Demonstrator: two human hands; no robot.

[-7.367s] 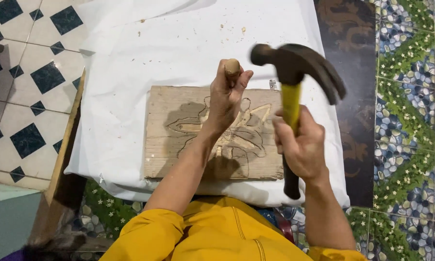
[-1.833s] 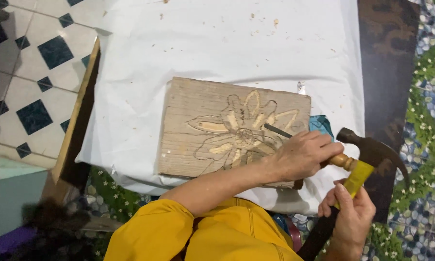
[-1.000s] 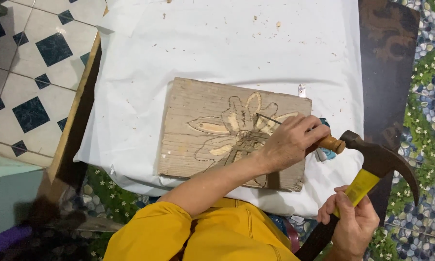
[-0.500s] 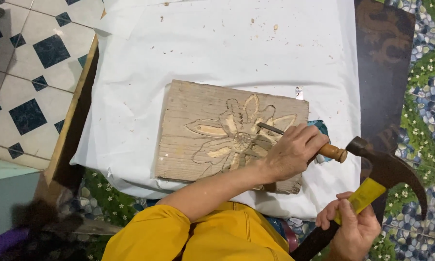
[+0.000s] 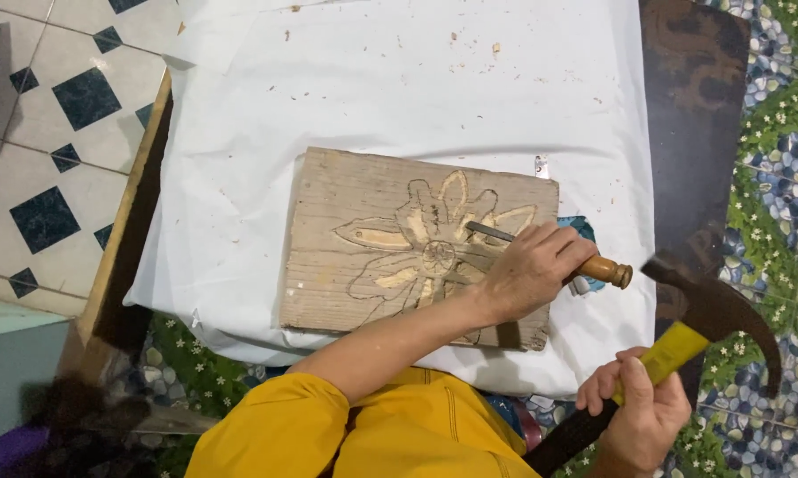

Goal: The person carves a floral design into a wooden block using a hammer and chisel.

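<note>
**A:** Where does the chisel sit?

**B:** Low across the right part of the wooden board, its steel blade lying on the carved flower and pointing left, the rounded wooden handle sticking out to the right past the board's edge. The left hand is wrapped closed around the handle and shank, so only the blade tip and the butt show.

**A:** How would you expect it to handle?

**B:** Light and stiff, I'd judge. The steel won't flex; the turned handle looks smooth, so a full fist round it seems the sound hold, leaving the butt bare for striking.

**A:** And the hammer?

**B:** Just right of the chisel's butt, near but apart. It's a claw hammer with a dark head, a yellow band below it and a black grip. The right hand is clenched round the shaft near the yellow band. Head-heavy, probably, so a hold lower on the black grip would swing harder.

**A:** The board itself?

**B:** Weathered, rigid, likely hefty enough to stay put. It lies flat on a white sheet scattered with wood chips, over a table on patterned floor tiles.
</note>
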